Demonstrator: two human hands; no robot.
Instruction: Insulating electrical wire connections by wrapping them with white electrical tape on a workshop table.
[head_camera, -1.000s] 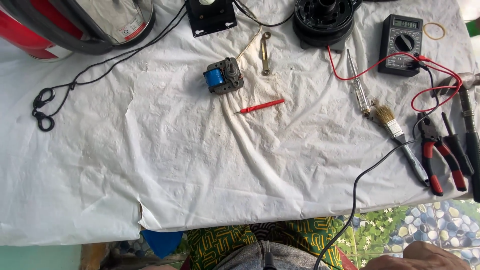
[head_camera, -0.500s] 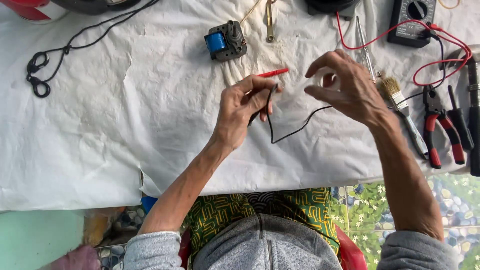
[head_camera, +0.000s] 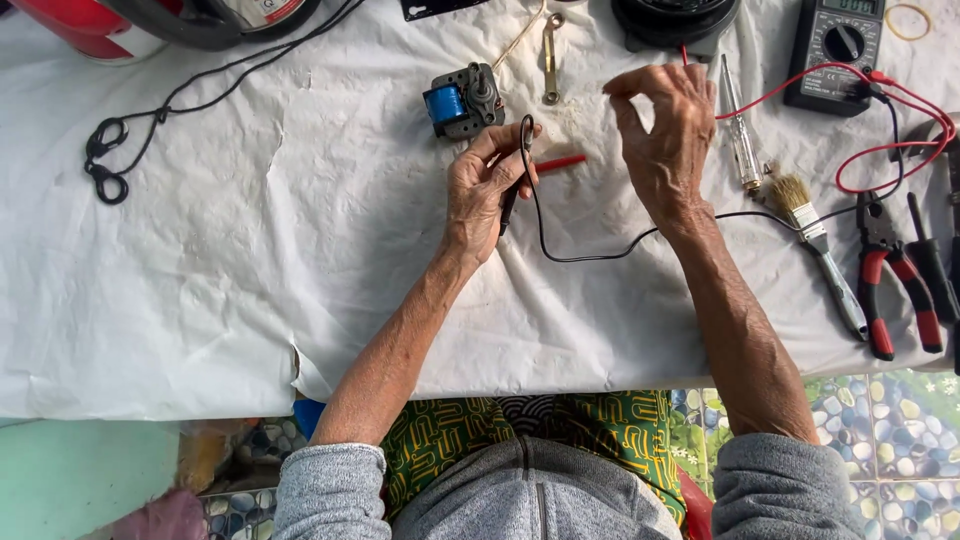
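- The left hand (head_camera: 487, 185) is in the middle of the frame, closed around a thin black probe (head_camera: 512, 195) with a black wire (head_camera: 590, 255); thumb and fingers pinch it near its upper end.
- The long axis of the probe runs almost up and down in the frame, tip side toward the top, a little tilted.
- The wire loops down from the left hand, then goes to the right under the right forearm.
- The right hand (head_camera: 665, 140) hovers just right of the left one, half open, fingers curled; whether it pinches something small, I cannot tell.
- A red pen (head_camera: 560, 163) lies on the white tabletop (head_camera: 250, 270) between the two hands, nearer to the left hand.
- A small motor with blue coil (head_camera: 462, 100) sits just above the left hand.
- A multimeter (head_camera: 838, 50), a brush (head_camera: 815, 235) and pliers (head_camera: 875, 285) lie at the right side.
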